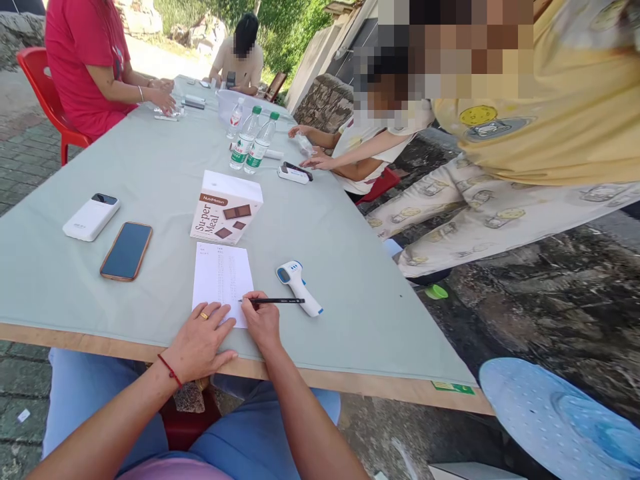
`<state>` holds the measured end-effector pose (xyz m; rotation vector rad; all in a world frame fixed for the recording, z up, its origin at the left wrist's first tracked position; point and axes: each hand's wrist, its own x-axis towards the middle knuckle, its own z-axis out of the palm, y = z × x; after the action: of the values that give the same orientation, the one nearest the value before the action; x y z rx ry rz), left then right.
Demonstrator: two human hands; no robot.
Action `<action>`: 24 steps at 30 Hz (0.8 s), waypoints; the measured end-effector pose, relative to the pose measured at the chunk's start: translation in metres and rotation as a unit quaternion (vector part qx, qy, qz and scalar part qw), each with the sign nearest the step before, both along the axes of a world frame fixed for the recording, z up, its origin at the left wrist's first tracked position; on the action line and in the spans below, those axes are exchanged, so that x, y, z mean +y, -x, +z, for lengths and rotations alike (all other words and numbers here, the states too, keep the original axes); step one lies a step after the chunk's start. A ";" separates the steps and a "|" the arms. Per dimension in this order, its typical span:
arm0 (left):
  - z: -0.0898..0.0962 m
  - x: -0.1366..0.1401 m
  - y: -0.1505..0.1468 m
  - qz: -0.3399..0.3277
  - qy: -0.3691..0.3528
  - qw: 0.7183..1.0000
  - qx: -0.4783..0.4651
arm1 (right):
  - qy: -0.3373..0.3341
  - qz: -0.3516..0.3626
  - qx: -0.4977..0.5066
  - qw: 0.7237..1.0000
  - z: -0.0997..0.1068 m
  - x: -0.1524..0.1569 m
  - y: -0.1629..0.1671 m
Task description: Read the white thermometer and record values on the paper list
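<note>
A white sheet of paper (207, 280) with columns of small writing lies flat at the near side of the table. My left hand (204, 340) rests with fingers spread on the paper's lower left part. In my right hand (263, 323) a black pen (280, 301) is pinched, its tip at the sheet near the columns. Behind the paper stands a white and brown Super Meal box (225, 210). Just right of my right hand lies a white and blue infrared thermometer (300, 288).
On the left lie a phone (127, 251) and a white power bank (92, 217). Bottles with green caps (257, 143) stand behind the box, near another power bank (294, 174). Several people sit or stand around the table (165, 307). A blue hat (555, 413) is at the lower right.
</note>
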<state>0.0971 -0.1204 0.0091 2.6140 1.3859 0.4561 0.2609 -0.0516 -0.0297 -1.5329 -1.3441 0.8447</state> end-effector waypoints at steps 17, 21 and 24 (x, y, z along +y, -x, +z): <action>0.017 0.060 0.051 0.154 0.076 0.938 -0.301 | -0.128 0.190 -0.256 0.939 0.010 0.015 -0.002; 0.027 0.128 0.076 0.305 0.159 0.852 -0.394 | -0.186 0.107 -0.282 0.935 0.001 0.022 -0.012; 0.033 0.173 0.087 0.269 0.190 0.820 -0.468 | -0.151 -0.070 -0.307 0.937 0.001 0.037 -0.045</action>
<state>0.0105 0.0523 0.0422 1.2766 1.5363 1.1741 0.3061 -0.0145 -0.0283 -1.6809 -1.6797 0.0417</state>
